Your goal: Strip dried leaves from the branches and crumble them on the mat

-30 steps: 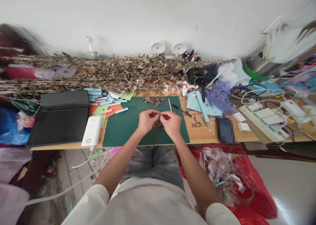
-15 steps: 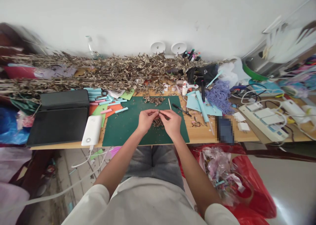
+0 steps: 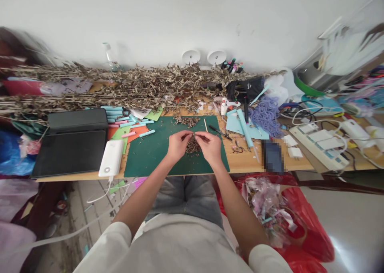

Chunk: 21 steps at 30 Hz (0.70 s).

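My left hand [image 3: 178,144] and my right hand [image 3: 210,146] meet fingertip to fingertip over a green cutting mat [image 3: 153,153]. Both are closed in a pinch; whatever lies between the fingertips is too small to make out. Just under them sits a small heap of brown, dried plant bits [image 3: 193,146]. A second clump of dried leaves [image 3: 186,122] lies on the mat's far part. To the right of it are a thin pale stick [image 3: 205,125] and a black pen-like tool [image 3: 220,132].
Long bundles of dried stalks [image 3: 144,85] span the back. On the left are a black tablet case [image 3: 70,153], a white power bank [image 3: 110,158] and blue paper rolls [image 3: 114,113]. A glue gun [image 3: 229,105], purple yarn [image 3: 267,115] and power strip [image 3: 319,147] are rightward. Below hangs a red bag [image 3: 312,225].
My fingertips have drawn slightly apart, and my right hand has shifted a little to the right. More of the small heap shows between the hands.
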Each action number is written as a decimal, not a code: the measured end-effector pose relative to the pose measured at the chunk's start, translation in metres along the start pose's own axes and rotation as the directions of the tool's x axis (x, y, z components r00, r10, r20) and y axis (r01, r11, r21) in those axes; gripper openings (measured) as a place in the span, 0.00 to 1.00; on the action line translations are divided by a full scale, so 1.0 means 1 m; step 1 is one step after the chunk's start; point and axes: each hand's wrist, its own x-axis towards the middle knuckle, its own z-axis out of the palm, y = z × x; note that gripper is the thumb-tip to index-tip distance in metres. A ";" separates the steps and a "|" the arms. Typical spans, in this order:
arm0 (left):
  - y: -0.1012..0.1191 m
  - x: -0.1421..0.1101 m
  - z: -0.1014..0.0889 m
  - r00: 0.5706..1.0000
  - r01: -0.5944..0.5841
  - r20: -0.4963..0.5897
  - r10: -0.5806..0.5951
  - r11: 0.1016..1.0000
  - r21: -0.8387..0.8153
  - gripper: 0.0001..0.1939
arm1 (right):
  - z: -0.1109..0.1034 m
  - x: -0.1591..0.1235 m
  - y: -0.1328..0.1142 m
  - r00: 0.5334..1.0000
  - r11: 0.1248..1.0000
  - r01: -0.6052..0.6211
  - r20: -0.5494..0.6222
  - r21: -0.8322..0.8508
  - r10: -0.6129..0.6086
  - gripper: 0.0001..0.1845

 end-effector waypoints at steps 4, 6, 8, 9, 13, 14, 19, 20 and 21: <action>0.000 0.002 0.003 0.995 0.031 0.098 -0.020 0.994 -0.107 0.11 | 0.001 -0.001 -0.002 0.999 1.000 0.020 -0.025 -0.024 -0.021 0.08; -0.002 0.003 0.004 0.988 0.106 0.129 -0.079 0.971 -0.215 0.12 | 0.000 -0.002 -0.004 0.996 0.993 0.063 -0.056 -0.100 -0.069 0.06; -0.005 0.005 0.004 0.975 0.204 0.152 -0.159 0.913 -0.352 0.13 | -0.001 -0.004 -0.006 0.992 0.984 0.095 -0.073 -0.151 -0.107 0.06; -0.005 0.005 0.004 0.967 0.248 0.165 -0.196 0.878 -0.410 0.14 | -0.001 -0.004 -0.007 0.990 0.983 0.101 -0.080 -0.152 -0.114 0.06; -0.005 0.004 0.002 0.948 0.319 0.174 -0.268 0.803 -0.503 0.17 | 0.000 -0.006 -0.004 0.991 0.995 0.089 -0.099 -0.046 -0.093 0.09; -0.004 0.003 0.002 0.947 0.322 0.175 -0.270 0.799 -0.507 0.18 | 0.001 -0.006 -0.002 0.991 0.997 0.073 -0.111 -0.008 -0.074 0.09; -0.001 -0.001 0.002 0.949 0.314 0.191 -0.251 0.810 -0.495 0.20 | 0.005 -0.008 0.001 0.990 0.999 0.031 -0.141 0.013 -0.029 0.09; -0.001 -0.001 0.002 0.952 0.305 0.184 -0.245 0.816 -0.491 0.20 | 0.005 -0.008 0.000 0.990 0.998 0.053 -0.130 -0.019 -0.055 0.09; 0.000 -0.001 0.002 0.955 0.296 0.174 -0.241 0.820 -0.490 0.20 | 0.004 -0.009 -0.001 0.990 0.996 0.078 -0.112 -0.042 -0.083 0.09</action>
